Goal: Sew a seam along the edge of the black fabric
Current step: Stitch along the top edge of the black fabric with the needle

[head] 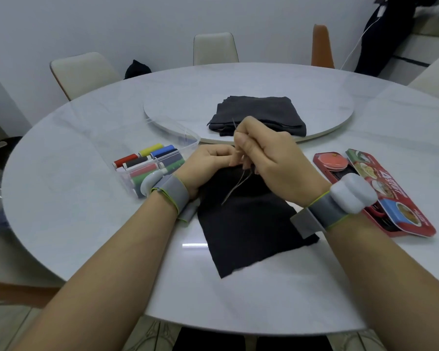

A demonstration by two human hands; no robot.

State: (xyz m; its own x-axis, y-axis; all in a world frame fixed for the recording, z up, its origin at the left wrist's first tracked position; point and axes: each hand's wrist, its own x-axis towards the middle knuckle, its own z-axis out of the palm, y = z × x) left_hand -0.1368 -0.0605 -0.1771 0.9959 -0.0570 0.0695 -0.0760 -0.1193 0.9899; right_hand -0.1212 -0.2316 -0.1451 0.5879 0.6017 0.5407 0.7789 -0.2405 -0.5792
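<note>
A piece of black fabric (249, 224) lies flat on the white table in front of me. My left hand (208, 163) grips its far edge with curled fingers. My right hand (269, 158) pinches a thin needle (234, 124) that points up and away just above that edge. A pale thread (235, 190) trails from under my right hand down across the fabric. Both wrists wear grey bands with white pods.
A clear box of coloured thread spools (150, 163) sits left of my hands. A red tin sewing kit (375, 193) lies open on the right. A folded dark cloth stack (259, 115) rests on the round turntable (327, 127). Chairs ring the far side.
</note>
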